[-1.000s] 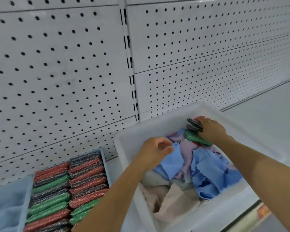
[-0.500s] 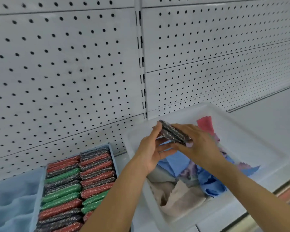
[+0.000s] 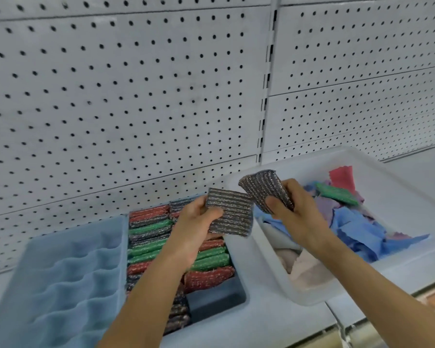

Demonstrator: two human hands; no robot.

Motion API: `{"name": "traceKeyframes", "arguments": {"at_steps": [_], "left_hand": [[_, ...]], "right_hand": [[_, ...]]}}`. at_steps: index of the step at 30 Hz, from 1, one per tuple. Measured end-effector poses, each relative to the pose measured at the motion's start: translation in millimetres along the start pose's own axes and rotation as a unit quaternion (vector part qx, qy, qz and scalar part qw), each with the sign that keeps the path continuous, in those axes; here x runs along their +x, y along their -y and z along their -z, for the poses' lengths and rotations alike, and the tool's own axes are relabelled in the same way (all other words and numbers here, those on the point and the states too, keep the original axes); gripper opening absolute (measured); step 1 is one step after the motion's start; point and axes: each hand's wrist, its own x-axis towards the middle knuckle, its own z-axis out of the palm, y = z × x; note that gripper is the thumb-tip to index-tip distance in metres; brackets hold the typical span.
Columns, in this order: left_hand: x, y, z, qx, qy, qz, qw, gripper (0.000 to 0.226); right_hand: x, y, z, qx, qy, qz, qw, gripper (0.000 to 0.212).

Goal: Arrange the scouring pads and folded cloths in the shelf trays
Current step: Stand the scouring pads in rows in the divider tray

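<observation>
Grey scouring pads in both hands right now, so we've got one each. Our left hand (image 3: 199,219) pinches a flat grey pad (image 3: 230,213), thumb on its face, held above the pad tray (image 3: 239,301). Our right hand (image 3: 295,213) grips a second grey pad (image 3: 264,188), tilted up, thumb pressed on it, over the left wall of the white bin (image 3: 269,270). The two pads sit just beside each other, corners nearly touching. That tray is packed with rows of red, green and grey pads standing on edge, with a bare gap at its near right corner. Left of it sits a blue cloth tray (image 3: 70,275) with folded blue cloths. The bin holds a loose jumble of cloths (image 3: 349,229) plus a green pad (image 3: 337,194) towards the far side. Pegboard (image 3: 126,96) runs behind everything.
</observation>
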Motion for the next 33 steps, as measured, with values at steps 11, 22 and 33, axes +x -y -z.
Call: {"name": "traceKeyframes", "arguments": {"at_steps": [11,22,33], "left_hand": [[-40,13,92,0.005,-0.226,-0.057,0.973,0.021],[-70,17,113,-0.005,-0.206,-0.092,0.974,0.034],[-82,22,93,0.208,-0.051,-0.124,0.969,0.028]], "right_hand": [[-47,32,-50,-0.202,0.304,0.149,0.919,0.011],[-77,13,-104,-0.506,0.303,0.206,0.781,0.031],[-58,32,-52,-0.09,0.19,0.067,0.975,0.042]]}}
